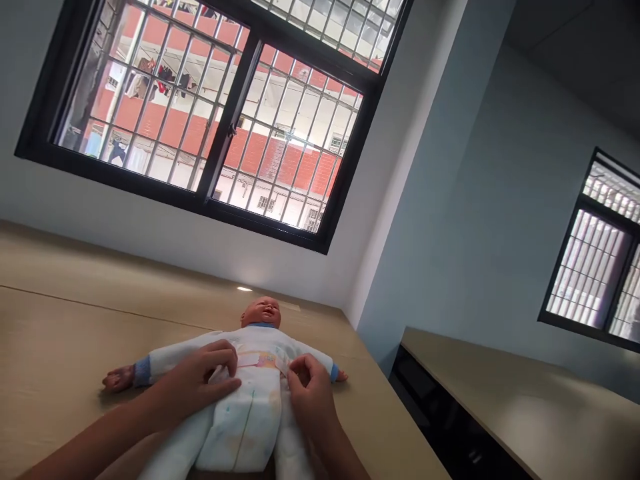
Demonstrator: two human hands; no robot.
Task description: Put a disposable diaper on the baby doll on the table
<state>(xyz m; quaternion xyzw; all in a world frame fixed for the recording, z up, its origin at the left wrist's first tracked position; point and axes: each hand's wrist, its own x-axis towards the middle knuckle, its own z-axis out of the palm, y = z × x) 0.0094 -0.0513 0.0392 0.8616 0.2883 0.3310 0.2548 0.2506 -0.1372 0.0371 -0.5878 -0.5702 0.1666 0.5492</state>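
Observation:
A baby doll (264, 311) in a white outfit with blue cuffs lies on its back on the table, head away from me. A white diaper (245, 427) with a line down its middle covers its front, and a coloured band (267, 360) crosses the waist. My left hand (207, 380) curls at the diaper's left side, with white material between the thumb and fingers. At the opposite side, my right hand (309, 390) pinches a whitish diaper tab (283, 365) between thumb and forefinger. Its other fingers are curled in.
The light wooden table (75, 347) reaches the wall below a barred window (215, 127). A second table (500, 387) stands to the right, past a dark gap. A wall column (400, 200) rises behind the table's right corner.

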